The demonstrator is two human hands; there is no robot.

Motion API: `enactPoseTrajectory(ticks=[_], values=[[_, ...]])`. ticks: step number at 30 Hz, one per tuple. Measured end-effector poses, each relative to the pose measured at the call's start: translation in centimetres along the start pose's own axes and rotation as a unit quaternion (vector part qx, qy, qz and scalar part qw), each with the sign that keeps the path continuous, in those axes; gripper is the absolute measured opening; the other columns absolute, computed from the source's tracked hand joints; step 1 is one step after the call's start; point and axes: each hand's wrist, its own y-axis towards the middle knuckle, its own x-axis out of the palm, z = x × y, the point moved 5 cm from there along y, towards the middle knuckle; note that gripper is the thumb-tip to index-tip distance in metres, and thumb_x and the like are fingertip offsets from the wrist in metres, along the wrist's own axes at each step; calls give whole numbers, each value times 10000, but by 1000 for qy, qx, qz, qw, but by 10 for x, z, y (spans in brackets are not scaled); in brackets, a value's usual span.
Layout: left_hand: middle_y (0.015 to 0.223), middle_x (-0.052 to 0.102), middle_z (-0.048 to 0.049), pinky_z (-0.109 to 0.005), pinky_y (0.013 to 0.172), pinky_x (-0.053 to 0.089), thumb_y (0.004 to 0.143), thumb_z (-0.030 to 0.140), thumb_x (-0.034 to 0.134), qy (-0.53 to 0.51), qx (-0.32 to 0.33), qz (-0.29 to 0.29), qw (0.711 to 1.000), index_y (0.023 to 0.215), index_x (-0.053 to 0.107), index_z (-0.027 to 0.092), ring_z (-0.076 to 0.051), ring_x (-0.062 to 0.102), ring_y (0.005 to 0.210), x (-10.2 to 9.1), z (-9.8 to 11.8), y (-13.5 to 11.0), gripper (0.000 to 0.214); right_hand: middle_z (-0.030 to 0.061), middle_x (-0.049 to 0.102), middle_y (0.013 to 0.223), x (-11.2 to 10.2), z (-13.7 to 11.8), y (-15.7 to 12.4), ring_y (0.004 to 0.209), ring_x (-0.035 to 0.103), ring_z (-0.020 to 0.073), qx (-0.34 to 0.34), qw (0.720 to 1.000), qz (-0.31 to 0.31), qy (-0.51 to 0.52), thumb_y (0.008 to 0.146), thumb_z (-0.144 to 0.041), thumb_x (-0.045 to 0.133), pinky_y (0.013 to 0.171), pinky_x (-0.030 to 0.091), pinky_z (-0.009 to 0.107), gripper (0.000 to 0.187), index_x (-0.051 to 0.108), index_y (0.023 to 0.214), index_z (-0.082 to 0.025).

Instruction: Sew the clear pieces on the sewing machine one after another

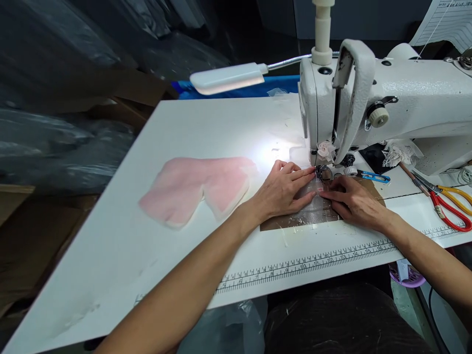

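My left hand [283,189] lies flat, fingers together and stretched toward the needle of the white sewing machine [387,98], pressing a small sheer piece of fabric [313,189] onto the machine bed. My right hand [352,199] rests on the same piece from the right, fingers extended and pressed down just in front of the presser foot [322,172]. A stack of pink fabric pieces [199,187] lies on the white table [184,128] to the left of my left hand.
Red and yellow scissors [448,201] and a blue thread snip [374,177] lie at the right of the machine. A white gooseneck lamp [226,78] lights the needle area. A printed ruler [313,260] runs along the table's front edge. Dark plastic bags sit at the left.
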Motion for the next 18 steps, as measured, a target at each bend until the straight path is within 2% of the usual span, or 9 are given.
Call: enactPoseTrajectory(ticks=[6, 11, 18], values=[[1315, 693, -98, -481, 834, 421, 970, 387, 493, 32, 30, 24, 999, 1233, 707, 188, -287, 589, 940, 0, 2, -1, 393, 128, 591, 1036, -2, -1, 0, 964, 603, 220, -15, 999, 29, -7, 985, -175, 465, 856, 610, 410, 315, 728, 1158, -169], [1337, 681, -89, -478, 849, 420, 978, 382, 476, 51, 29, 12, 998, 1260, 689, 196, -282, 594, 943, 1, 5, 0, 400, 124, 598, 1030, -1, -1, 1, 943, 613, 217, -14, 999, 44, -5, 979, -165, 470, 838, 615, 411, 313, 730, 1153, -179], [1354, 667, -106, -496, 873, 411, 977, 364, 466, 71, 36, -2, 997, 1279, 679, 201, -300, 606, 986, 1, 6, -1, 404, 128, 603, 1050, 0, -1, 0, 971, 615, 221, -3, 999, 35, -18, 983, -172, 474, 861, 607, 416, 306, 717, 1168, -176]])
